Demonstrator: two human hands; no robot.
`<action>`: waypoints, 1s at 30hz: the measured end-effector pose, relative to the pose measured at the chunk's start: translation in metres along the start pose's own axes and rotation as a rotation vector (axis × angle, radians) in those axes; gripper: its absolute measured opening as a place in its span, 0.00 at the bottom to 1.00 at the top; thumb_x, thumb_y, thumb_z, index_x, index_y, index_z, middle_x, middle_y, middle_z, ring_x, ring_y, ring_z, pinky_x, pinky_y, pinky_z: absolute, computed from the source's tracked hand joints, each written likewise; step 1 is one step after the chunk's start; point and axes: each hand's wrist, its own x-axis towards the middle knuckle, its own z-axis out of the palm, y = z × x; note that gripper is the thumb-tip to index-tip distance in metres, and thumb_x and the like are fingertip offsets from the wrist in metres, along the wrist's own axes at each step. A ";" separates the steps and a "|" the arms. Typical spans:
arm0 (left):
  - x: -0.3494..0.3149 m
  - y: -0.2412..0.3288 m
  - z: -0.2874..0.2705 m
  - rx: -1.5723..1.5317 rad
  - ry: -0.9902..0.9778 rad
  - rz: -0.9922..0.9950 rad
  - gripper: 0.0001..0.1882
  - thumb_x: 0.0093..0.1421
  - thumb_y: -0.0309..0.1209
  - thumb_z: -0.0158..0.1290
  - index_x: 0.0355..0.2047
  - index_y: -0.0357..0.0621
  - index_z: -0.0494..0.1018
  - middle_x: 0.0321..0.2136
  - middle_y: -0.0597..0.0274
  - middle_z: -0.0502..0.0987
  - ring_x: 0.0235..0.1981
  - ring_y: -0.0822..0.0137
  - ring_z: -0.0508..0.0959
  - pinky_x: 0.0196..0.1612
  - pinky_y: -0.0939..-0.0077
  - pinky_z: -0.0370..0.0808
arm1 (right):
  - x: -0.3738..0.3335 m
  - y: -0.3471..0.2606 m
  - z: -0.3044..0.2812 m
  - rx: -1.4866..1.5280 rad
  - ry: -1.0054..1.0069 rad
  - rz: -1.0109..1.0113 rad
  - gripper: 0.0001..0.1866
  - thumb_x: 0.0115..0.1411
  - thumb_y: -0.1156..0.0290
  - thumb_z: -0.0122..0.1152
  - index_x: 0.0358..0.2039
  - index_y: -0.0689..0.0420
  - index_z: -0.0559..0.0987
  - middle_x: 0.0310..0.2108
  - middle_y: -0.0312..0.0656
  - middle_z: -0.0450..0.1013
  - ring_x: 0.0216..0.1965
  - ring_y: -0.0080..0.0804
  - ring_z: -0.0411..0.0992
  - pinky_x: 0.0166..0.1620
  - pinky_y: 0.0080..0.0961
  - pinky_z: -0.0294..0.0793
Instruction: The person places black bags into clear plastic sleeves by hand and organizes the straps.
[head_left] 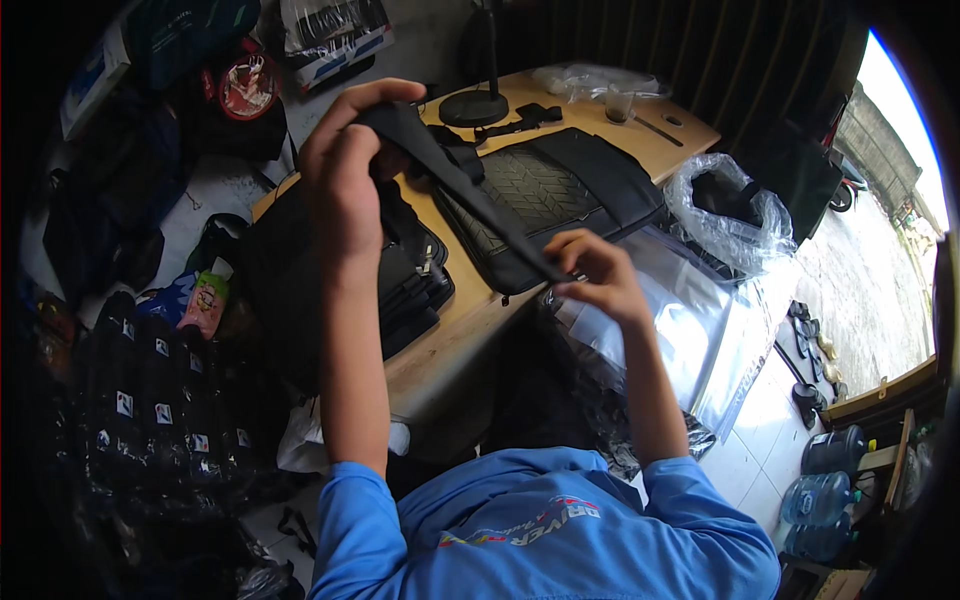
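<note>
Left hand: raised, the hand [350, 165] half curled, fingers bent over the upper end of a black strap; how the thumb sits I cannot tell.
Right hand: lower and nearer the person, the hand [598, 272] closed in a pinch, thumb and fingertips on the strap's other end.
Black strap: flat, smooth, matte band [462, 188], broad by the left hand and narrowing toward the right, drawn slantwise between the two.
Quilted bag: black, lying flat beneath the strap, its panel [530, 190] stitched in chevrons beside a plain smooth flap.
Table: pale wood-look top [690, 130], spreading under and beyond both hands.
Zippered bag: black soft fabric [425, 275], just right of the left forearm, its contents hidden.
Beyond the hands: a round black stand base [473, 108], a clear cup [619, 106] and crumpled clear film [600, 80].
Clear plastic bag: crinkled and glossy [685, 195], past the right hand, with something dark inside.
Plastic sleeves: shiny, transparent, stacked [680, 300] beside the right forearm.
Wrapped bundle: black goods under glossy film [160, 400], well left of the left forearm.
</note>
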 end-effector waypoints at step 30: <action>-0.063 -0.026 0.044 0.398 -0.132 0.000 0.55 0.48 0.26 0.59 0.64 0.46 0.28 0.48 0.40 0.67 0.48 0.48 0.73 0.50 0.62 0.71 | 0.101 -0.097 0.067 -0.297 -0.042 -0.292 0.33 0.43 0.80 0.51 0.55 0.56 0.66 0.35 0.46 0.72 0.38 0.34 0.71 0.43 0.27 0.71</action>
